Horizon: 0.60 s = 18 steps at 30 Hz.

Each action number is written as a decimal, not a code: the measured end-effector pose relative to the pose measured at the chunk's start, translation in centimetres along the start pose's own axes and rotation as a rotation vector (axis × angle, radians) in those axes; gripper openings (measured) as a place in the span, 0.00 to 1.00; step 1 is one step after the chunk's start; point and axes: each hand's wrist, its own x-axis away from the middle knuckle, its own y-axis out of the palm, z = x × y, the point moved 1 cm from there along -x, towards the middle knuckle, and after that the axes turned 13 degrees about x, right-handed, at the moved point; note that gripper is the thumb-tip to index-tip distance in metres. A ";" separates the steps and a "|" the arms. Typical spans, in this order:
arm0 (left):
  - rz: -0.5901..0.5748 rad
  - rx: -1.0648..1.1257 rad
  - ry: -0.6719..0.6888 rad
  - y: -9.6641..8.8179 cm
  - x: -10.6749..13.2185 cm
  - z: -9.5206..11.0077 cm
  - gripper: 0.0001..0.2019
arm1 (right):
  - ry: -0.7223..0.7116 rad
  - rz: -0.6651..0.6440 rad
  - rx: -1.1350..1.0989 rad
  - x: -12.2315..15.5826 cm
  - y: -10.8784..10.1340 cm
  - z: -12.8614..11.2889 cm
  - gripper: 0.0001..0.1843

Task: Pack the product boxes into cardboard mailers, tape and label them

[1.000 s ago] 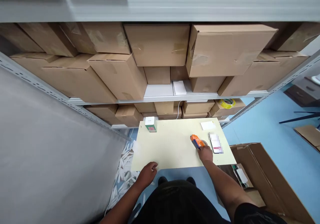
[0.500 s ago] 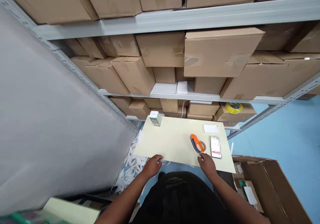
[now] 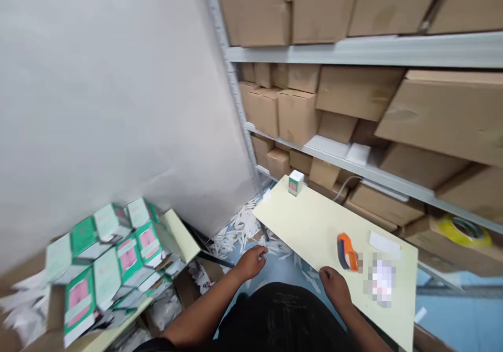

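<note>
the dispenser was set on the table, just beyond and rightward of the right hand's fingers, long axis slanted away; the left hand was held farther off, above the floor. left fingers half curled, nothing seen gripped by either; right closure couldn't be told. ahead, boxes were shelved.
</note>
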 end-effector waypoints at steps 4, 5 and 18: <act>0.210 0.073 -0.052 -4.0 3.1 -1.9 0.14 | -0.103 -0.022 0.030 -1.3 0.7 -3.9 0.17; 0.258 0.093 -0.063 -5.0 4.0 -2.4 0.14 | -0.133 -0.030 0.049 -1.6 0.8 -5.2 0.18; 0.667 0.357 -0.103 -21.1 22.3 -8.7 0.16 | -0.314 -0.056 0.032 -1.2 10.5 -30.1 0.25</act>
